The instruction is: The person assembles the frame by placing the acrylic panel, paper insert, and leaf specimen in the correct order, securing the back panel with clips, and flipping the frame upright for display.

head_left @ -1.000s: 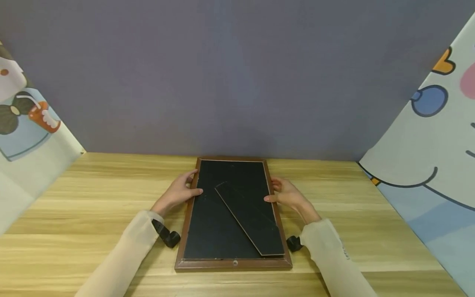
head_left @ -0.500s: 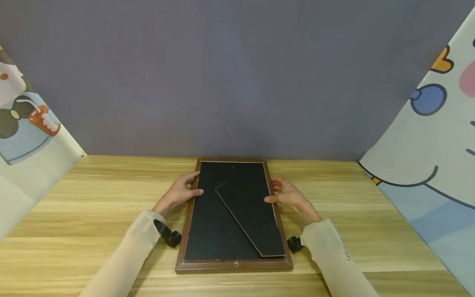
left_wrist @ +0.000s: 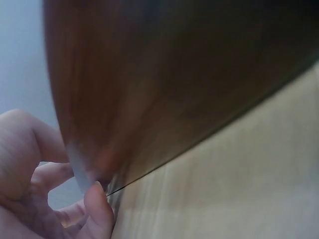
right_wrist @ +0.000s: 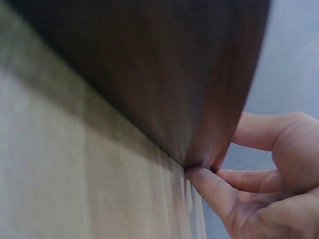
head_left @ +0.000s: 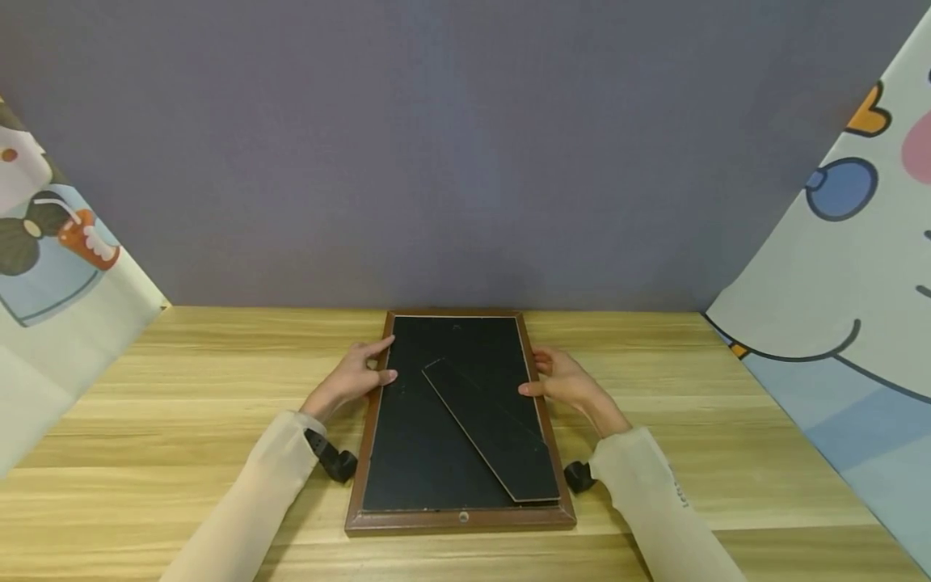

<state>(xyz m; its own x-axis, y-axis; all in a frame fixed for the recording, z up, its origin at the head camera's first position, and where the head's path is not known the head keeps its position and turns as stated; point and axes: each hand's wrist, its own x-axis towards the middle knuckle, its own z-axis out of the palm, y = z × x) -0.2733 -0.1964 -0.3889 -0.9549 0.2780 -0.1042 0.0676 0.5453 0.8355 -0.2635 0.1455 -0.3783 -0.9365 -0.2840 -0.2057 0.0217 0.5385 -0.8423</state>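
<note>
On a wooden table, both hands half-curled, gripping a frame by its sides, front hidden underneath

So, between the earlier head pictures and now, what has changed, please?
Only a little: the index finger of the left hand straightened and moved slightly inward over the edge of the frame. Nothing was taken hold of or let go. The right hand, the frame and its slanted support leg stayed as they were.
</note>
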